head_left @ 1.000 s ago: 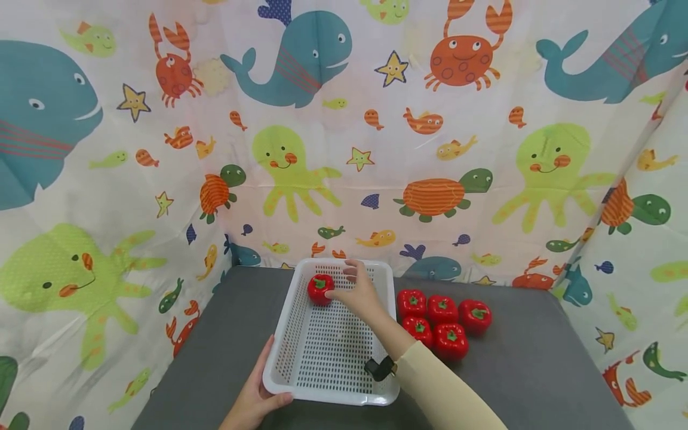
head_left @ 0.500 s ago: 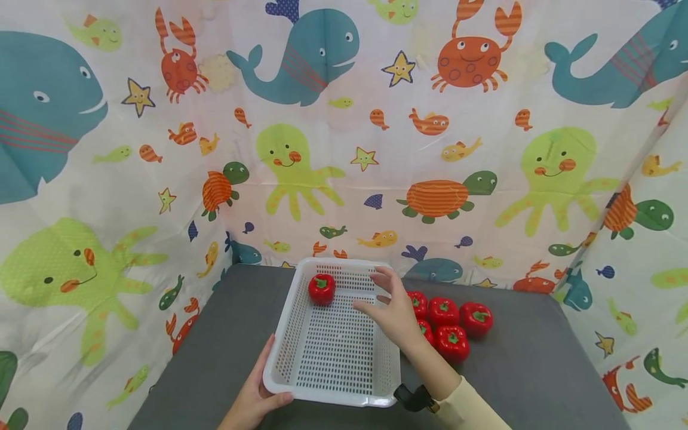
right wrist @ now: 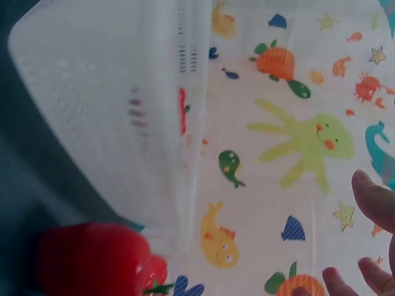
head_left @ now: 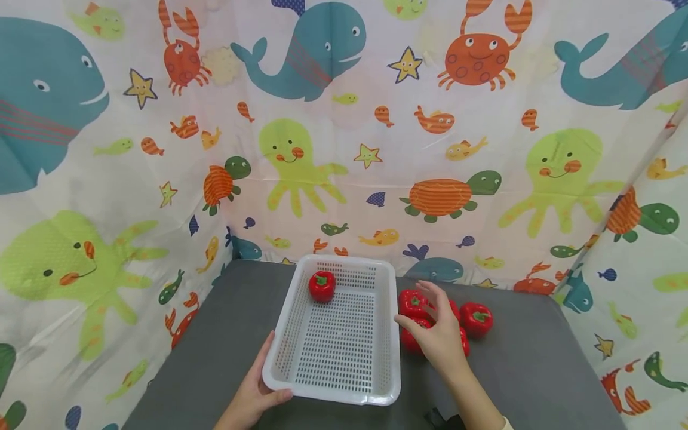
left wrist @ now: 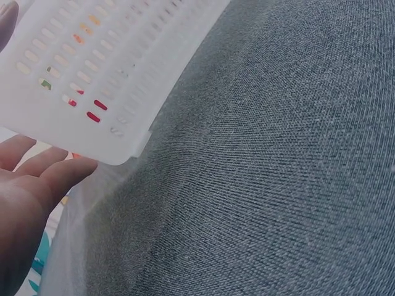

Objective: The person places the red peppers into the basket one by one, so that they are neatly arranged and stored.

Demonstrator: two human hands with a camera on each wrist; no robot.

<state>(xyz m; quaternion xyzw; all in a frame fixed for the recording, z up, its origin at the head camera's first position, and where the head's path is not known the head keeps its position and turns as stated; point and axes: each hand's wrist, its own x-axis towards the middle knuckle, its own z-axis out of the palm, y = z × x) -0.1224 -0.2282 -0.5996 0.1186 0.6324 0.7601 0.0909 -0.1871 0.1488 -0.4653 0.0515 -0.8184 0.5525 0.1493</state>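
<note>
A white slotted plastic basket [head_left: 338, 358] sits on the dark table, with one red bell pepper [head_left: 322, 288] in its far left corner. My left hand [head_left: 251, 391] grips the basket's near left corner, thumb at the front rim. In the left wrist view, its fingers lie against the basket wall [left wrist: 74, 117]. My right hand [head_left: 442, 337] hovers over the group of red bell peppers [head_left: 412, 303] right of the basket. Thumb and fingers are spread apart, holding nothing, and partly hide several peppers. In the right wrist view, a blurred pepper [right wrist: 92, 262] lies beside the basket.
One more red bell pepper [head_left: 476, 320] lies at the right end of the group. The dark grey table [head_left: 527, 358] is bordered at the back and sides by a curtain [head_left: 344, 197] printed with sea animals.
My right hand has moved out of the basket, away from the pepper there, rightward to above the other peppers. My left hand keeps its grip on the basket.
</note>
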